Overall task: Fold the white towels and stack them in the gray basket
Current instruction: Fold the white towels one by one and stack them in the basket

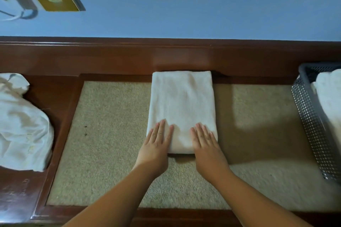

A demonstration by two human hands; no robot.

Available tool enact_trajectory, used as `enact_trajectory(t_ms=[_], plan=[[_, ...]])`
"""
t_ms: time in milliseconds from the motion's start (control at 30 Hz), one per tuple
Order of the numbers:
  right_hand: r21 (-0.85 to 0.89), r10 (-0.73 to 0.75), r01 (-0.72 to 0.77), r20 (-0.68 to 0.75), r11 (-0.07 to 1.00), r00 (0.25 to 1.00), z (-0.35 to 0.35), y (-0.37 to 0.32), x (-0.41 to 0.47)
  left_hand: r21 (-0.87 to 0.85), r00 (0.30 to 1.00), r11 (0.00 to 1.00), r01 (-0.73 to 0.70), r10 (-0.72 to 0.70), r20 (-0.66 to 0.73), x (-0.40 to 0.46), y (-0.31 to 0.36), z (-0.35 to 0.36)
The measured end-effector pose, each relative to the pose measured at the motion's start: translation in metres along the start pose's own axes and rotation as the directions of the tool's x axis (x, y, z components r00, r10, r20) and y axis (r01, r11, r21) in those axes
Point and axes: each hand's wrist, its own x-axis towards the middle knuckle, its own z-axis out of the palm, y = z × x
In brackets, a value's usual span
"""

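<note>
A folded white terry towel (pixel 181 105) is laid lengthwise on the beige speckled inlay of the dark wooden table (pixel 114 61), and its near end is pressed flat by the left hand (pixel 156 143) and the right hand (pixel 205 143), fingers straight, nothing gripped. The gray perforated plastic basket (pixel 310 116) is seen at the right edge, white towels already stacked inside (pixel 330 101); a crumpled white cloth pile (pixel 20 125) is left at the far left
</note>
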Motion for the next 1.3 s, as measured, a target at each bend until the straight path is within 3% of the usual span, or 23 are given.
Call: enact_trajectory(t_ms=[267, 500, 733, 967, 1133, 1300], plan=[[-0.129, 0.020, -0.014, 0.047, 0.992, 0.999, -0.027, -0.008, 0.004, 0.130, 0.998, 0.990, -0.051, 0.046, 0.041, 0.004, -0.007, -0.022], [0.019, 0.019, -0.017, -0.123, 1.000, 0.992, -0.131, -0.003, -0.036, -0.062, 0.999, 0.997, 0.036, -0.038, -0.039, -0.033, 0.023, -0.132], [0.246, -0.020, 0.090, -0.273, 0.965, 0.962, -0.239, 0.006, -0.113, -0.215, 0.962, 0.958, -0.189, 0.137, -0.235, -0.097, 0.024, -0.236], [0.583, 0.093, 0.004, -0.136, 0.813, 0.986, -0.276, 0.029, -0.112, -0.603, 0.960, 0.782, -0.156, -0.022, -0.277, -0.100, 0.018, -0.239], [0.645, 0.100, -0.048, -0.045, 0.763, 0.994, -0.246, 0.044, -0.060, -0.765, 0.967, 0.642, -0.050, -0.160, -0.198, -0.058, 0.003, -0.193], [0.685, 0.193, -0.103, -0.055, 0.721, 0.980, -0.217, 0.063, 0.010, -0.851, 0.944, 0.526, 0.000, -0.281, -0.174, 0.007, -0.011, -0.163]])
